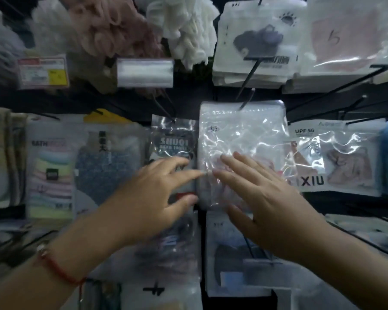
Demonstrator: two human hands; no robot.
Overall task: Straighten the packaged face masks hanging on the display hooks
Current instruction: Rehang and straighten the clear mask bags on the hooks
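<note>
Both hands lie flat, fingers straight and spread, with no grip closed on anything. The right hand [262,198] presses its fingers on the lower front of a clear crinkled face mask packet [242,139] hanging from a black display hook [246,98] at the centre; something pale pink shows dimly through the plastic. The left hand [152,198], with a red cord bracelet [56,268] at the wrist, reaches to the packet's left edge, fingertips touching or just beside it.

Just left hangs a glossy bath towel bag [174,142] reading "SHUOI". Further left a pack of pastel striped cloths [51,173] is marked "BATH". Right of the mask packet a pack [306,157] reads "UPF 50" and, lower, "IXIU". Above right, a white packet [255,41] shows a dark mask picture and a paw print, and its neighbour [349,36] has "6" handwritten on it. A price tag [43,71] at upper left is too blurred to read.
</note>
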